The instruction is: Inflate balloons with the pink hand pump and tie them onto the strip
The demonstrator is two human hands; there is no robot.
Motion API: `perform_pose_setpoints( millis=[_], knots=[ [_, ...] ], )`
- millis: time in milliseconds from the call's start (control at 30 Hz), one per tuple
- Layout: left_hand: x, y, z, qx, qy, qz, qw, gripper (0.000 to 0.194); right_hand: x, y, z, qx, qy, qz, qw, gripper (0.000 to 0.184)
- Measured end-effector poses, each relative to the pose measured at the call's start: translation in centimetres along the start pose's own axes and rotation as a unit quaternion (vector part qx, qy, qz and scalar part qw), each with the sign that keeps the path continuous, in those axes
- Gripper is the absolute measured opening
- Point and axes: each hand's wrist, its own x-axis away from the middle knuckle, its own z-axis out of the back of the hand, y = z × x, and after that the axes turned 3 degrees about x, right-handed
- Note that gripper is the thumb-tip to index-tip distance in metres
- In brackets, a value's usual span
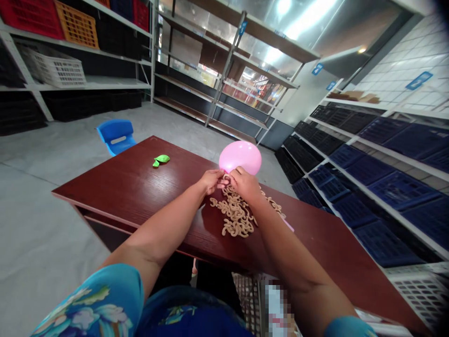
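An inflated pink balloon (241,157) rises just beyond my hands, above the far edge of the brown table. The fingers of my left hand (212,181) pinch together at its neck. Beside it, my right hand (244,184) is closed at the same spot, its fingertips partly hidden behind its own back. A curved tan piece (226,177) shows between the two hands; which one holds it I cannot tell. Below them lies a loose heap of tan, S- and C-shaped pieces (235,217), partly covered by my right forearm.
A limp green balloon (162,159) lies on the table (122,187) to the left. Near my right forearm is a thin pink strip (288,225). A blue chair (116,133) stands beyond the left edge. Shelves with crates (382,182) line the right side.
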Motion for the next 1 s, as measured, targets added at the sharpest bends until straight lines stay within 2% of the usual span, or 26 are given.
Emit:
perform_pose_setpoints(
  millis=[167, 533, 600, 633, 767, 833, 900, 967, 1000],
  knots=[
    [0.3, -0.1, -0.3, -0.033, -0.007, -0.033, 0.999, 0.015, 0.1, 0.3, -0.1, 0.000, -0.007, -0.019, 1.000, 0.031],
    [0.1, -0.7, -0.2, -0.214, -0.028, -0.072, 0.974, 0.019, 0.0, 0.7, -0.2, -0.010, -0.045, -0.050, 0.998, 0.033],
    [0.0, -0.7, 0.0, -0.287, -0.008, -0.100, 0.953, 0.024, 0.0, 0.9, -0.1, -0.021, -0.060, -0.067, 0.996, 0.033],
    [0.0, -0.6, 0.1, -0.337, 0.009, -0.124, 0.933, 0.026, -0.1, 1.0, -0.1, -0.029, -0.068, -0.081, 0.994, 0.033],
    [-0.3, -0.4, 0.4, -0.509, 0.062, -0.206, 0.833, 0.030, -1.0, 1.5, 0.0, -0.122, -0.084, -0.134, 0.980, 0.033],
    [-0.4, -0.4, 0.5, -0.530, 0.074, -0.219, 0.816, 0.029, -2.0, 1.3, 0.1, -0.235, -0.090, -0.164, 0.954, 0.032],
    [-0.5, -0.5, 0.5, -0.515, 0.090, -0.223, 0.823, 0.026, -3.2, 0.7, 0.2, -0.383, -0.084, -0.203, 0.897, 0.032],
    [-0.6, -0.7, 0.4, -0.461, 0.099, -0.215, 0.856, 0.022, -4.6, -0.1, 0.4, -0.508, -0.068, -0.215, 0.831, 0.029],
    [-0.5, -0.8, 0.3, -0.412, 0.097, -0.200, 0.884, 0.021, -5.3, -0.6, 0.6, -0.543, -0.061, -0.194, 0.815, 0.027]
  ],
)
